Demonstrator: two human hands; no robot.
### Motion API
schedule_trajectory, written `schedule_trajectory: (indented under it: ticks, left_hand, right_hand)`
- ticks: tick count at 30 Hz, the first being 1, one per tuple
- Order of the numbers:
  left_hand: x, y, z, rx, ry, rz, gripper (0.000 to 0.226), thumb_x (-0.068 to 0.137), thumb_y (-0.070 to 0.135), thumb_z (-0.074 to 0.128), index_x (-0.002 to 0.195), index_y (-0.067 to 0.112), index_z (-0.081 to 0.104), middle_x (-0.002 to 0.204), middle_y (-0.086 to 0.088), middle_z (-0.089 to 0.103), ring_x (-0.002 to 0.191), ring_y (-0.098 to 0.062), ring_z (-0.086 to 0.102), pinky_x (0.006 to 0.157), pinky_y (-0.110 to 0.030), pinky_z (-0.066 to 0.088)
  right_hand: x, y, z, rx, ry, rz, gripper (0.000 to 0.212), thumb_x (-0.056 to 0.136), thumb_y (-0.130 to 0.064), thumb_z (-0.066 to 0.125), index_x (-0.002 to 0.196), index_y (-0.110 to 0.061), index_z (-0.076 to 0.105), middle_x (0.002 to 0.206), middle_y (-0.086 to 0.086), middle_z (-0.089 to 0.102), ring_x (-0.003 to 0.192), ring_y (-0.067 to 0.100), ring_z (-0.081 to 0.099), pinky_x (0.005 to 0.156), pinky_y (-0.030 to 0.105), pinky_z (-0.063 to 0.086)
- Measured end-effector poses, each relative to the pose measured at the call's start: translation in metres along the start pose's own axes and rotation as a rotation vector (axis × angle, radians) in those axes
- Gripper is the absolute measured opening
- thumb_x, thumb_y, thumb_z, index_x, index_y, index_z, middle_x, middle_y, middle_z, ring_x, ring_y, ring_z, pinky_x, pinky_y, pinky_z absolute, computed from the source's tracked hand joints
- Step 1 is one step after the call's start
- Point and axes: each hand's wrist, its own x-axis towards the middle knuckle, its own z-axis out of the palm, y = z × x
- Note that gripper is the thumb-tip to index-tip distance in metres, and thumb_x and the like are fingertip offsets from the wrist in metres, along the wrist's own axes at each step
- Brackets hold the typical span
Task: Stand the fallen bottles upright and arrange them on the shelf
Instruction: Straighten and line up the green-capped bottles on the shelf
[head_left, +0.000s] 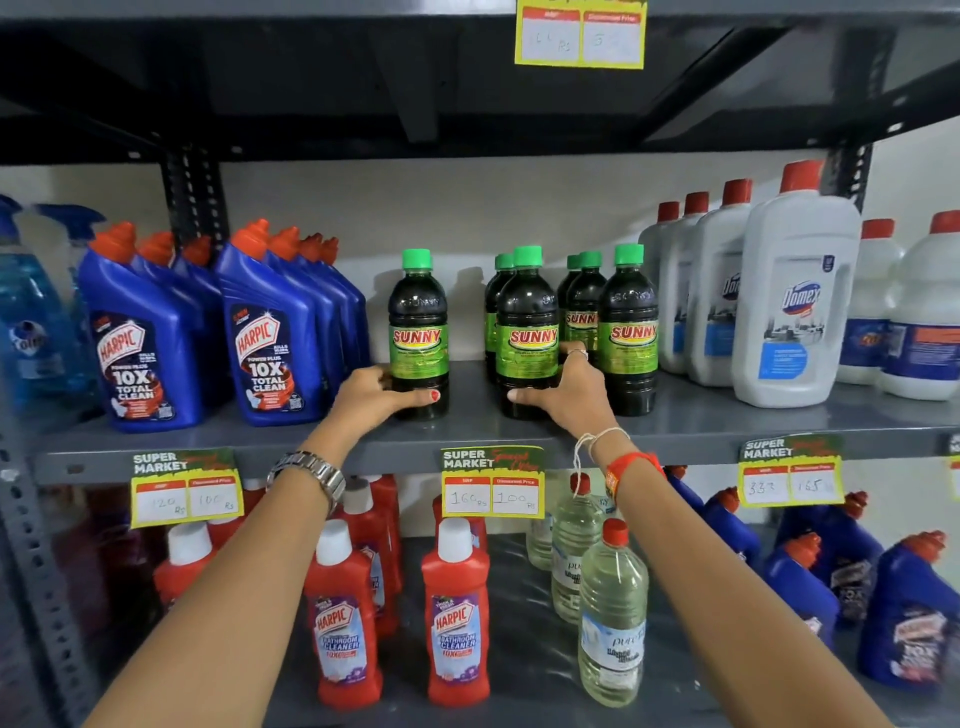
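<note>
Your left hand (382, 395) is wrapped around the base of the lone Sunny bottle (418, 332), thumb across its front, and your right hand (566, 392) grips the lower part of the front bottle of the middle column (527, 332), so both hands are closed on bottles that already stand upright on the grey shelf (467, 431). No bottle in this green-capped group looks fallen now, so the work seems to be down to arranging: the lone bottle stands apart from the others, with an open gap between it and the middle column, while the right-hand Sunny bottles (627, 327) sit close together beside the white Domex bottles (795, 296). Keep your grip low as you have it and slide instead of lifting, since these bottles are tall and narrow and would tip if pushed near the cap. Draw the left one toward the middle column until the labels line up along the shelf's front edge, and watch that its shoulder does not knock the blue Harpic bottles (270, 332) just beside your wrist. Keep the labels facing out, and let go only once each base sits flat
</note>
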Motion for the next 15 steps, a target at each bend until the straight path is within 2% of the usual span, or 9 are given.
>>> schedule_trajectory:
  ticks: [5,15]
  left_hand:
    - [0.0011,0.0038,0.0014,-0.110,-0.062,-0.020,0.059,0.071,0.019,0.076,0.125,0.007,0.056,0.125,-0.010,0.061,0.102,-0.013,0.056,0.090,-0.024,0.040]
    - [0.0055,0.0021,0.0008,-0.145,-0.096,-0.035,0.058,0.076,0.014,0.072,0.129,0.006,0.051,0.131,-0.010,0.057,0.104,-0.011,0.052,0.091,-0.022,0.036]
  right_hand:
    - [0.0026,-0.0014,0.0036,0.031,-0.031,-0.007,0.085,0.063,-0.024,0.086,0.129,-0.002,0.037,0.124,0.015,0.058,0.118,0.028,0.054,0.099,0.034,0.045]
    - [0.0035,-0.0037,0.0067,0.036,-0.023,-0.009,0.083,0.063,-0.024,0.086,0.127,-0.002,0.038,0.125,0.014,0.059,0.119,0.028,0.054,0.100,0.036,0.045]
